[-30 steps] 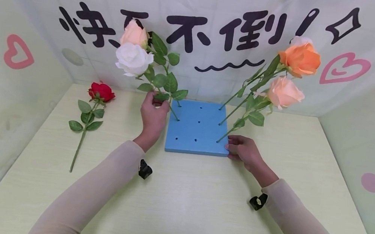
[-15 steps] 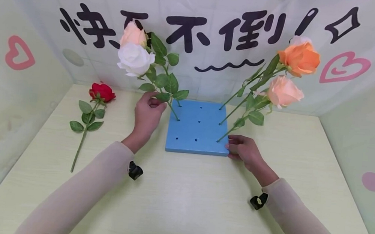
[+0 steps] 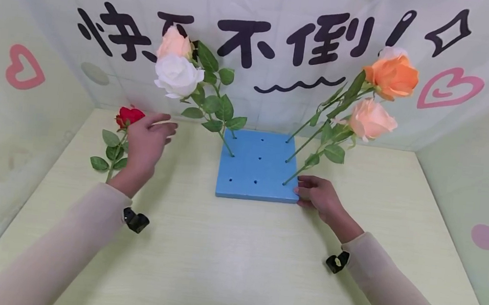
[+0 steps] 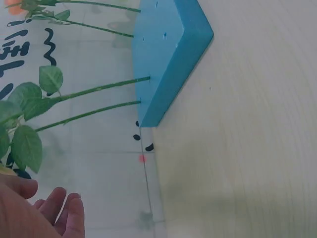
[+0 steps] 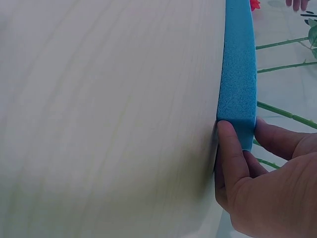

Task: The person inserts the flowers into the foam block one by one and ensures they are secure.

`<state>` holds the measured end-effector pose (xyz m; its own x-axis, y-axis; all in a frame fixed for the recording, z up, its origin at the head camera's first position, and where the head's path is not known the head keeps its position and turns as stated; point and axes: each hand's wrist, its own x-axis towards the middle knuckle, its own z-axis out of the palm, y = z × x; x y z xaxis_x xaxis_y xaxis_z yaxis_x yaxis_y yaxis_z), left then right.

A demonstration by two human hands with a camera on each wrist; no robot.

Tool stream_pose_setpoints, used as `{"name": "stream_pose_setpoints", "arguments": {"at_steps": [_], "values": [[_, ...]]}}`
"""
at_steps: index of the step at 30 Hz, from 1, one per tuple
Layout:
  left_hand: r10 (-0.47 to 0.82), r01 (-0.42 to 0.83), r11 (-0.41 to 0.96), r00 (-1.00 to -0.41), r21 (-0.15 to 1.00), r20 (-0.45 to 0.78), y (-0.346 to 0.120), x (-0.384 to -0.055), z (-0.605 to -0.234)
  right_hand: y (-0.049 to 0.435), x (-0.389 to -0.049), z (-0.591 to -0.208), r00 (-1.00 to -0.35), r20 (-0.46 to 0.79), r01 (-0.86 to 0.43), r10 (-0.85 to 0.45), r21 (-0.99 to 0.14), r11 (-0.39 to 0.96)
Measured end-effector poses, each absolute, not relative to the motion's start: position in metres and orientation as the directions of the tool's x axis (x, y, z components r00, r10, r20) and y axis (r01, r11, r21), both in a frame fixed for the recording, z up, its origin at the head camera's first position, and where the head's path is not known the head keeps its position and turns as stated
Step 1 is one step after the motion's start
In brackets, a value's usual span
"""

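Note:
My left hand hovers beside and partly over the red rose, which lies on the table. Its fingers are loosely spread and hold nothing, as the left wrist view of the hand confirms. My right hand grips the front right corner of the blue foam board. In the right wrist view, thumb and fingers pinch the board's edge. A white rose and a peach rose stand tilted in the left holes. An orange rose and a pink rose lean from the right side.
Behind the board rises a pale backdrop with large black characters. Side panels border the light wooden table. Several holes in the board hold no stem. A third stem also stands on its right side. Each wrist wears a small black camera.
My left hand has moved left from the white rose's stem toward the red rose, its fingers opening out. The right hand keeps its grip on the board, and the standing roses barely shifted.

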<state>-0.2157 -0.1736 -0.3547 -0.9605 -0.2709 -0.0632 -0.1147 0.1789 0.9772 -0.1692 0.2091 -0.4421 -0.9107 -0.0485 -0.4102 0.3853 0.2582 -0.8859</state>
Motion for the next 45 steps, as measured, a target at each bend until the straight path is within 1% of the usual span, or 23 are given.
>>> {"name": "stream_pose_setpoints", "arguments": {"at_steps": [8,15,18,23,30,35,40,45], "values": [[-0.301,-0.209,0.166,-0.941,0.964,-0.152,-0.220,-0.209,-0.340,0.209,-0.169,-0.443,-0.911,-0.410,0.386,-0.050,-0.888,0.250],[-0.326,-0.286,0.164,-0.919,0.944,-0.222,-0.253,-0.205,-0.339,0.208,-0.169,-0.442,-0.910,-0.413,0.391,-0.042,-0.886,0.249],[-0.337,-0.308,0.142,-0.909,0.941,-0.246,-0.266,-0.204,-0.341,0.208,-0.168,-0.442,-0.909,-0.415,0.393,-0.040,-0.885,0.249],[-0.359,-0.325,0.066,-0.890,0.944,-0.281,-0.285,-0.203,-0.346,0.208,-0.168,-0.442,-0.910,-0.413,0.391,-0.040,-0.885,0.255],[-0.380,-0.362,0.014,-0.864,0.932,-0.330,-0.301,-0.203,-0.351,0.210,-0.168,-0.443,-0.911,-0.410,0.389,-0.040,-0.888,0.247],[-0.416,-0.386,-0.039,-0.832,0.922,-0.366,-0.309,-0.203,-0.359,0.210,-0.168,-0.444,-0.911,-0.411,0.390,-0.041,-0.888,0.243],[-0.449,-0.458,-0.006,-0.793,0.889,-0.412,-0.315,-0.206,-0.371,0.209,-0.169,-0.444,-0.912,-0.408,0.387,-0.041,-0.889,0.247],[-0.450,-0.511,0.009,-0.770,0.860,-0.453,-0.320,-0.207,-0.386,0.208,-0.169,-0.443,-0.913,-0.407,0.386,-0.036,-0.887,0.253]]}}
